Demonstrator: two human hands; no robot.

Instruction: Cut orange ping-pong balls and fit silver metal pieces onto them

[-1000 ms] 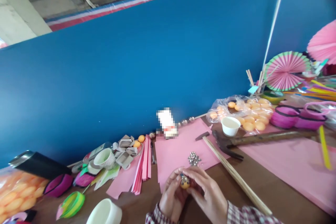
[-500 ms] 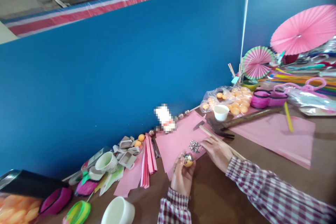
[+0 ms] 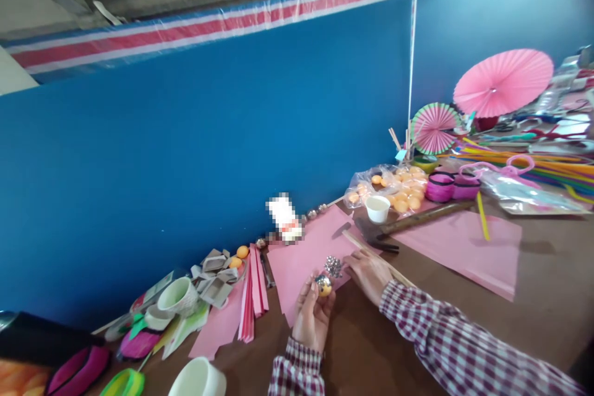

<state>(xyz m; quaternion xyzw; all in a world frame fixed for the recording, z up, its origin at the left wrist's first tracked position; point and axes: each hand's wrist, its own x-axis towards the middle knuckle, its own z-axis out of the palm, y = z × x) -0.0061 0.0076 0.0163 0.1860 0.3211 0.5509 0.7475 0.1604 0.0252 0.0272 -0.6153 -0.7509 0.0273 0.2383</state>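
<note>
My left hand holds up a small orange ball partly covered with shiny silver bits, gripped at the fingertips. My right hand reaches onto the pink paper sheet, fingers pinched at a small pile of silver pieces. Both sleeves are red-and-white checked.
A thin wooden stick, a hammer and a small white cup lie just beyond my right hand. A bag of orange balls, pink paper fans, folded pink strips, white cups and cardboard scraps line the blue wall.
My right hand left the ball and reached out to the silver pile. My left hand kept the ball. The view swung, showing more of the table's right side.
</note>
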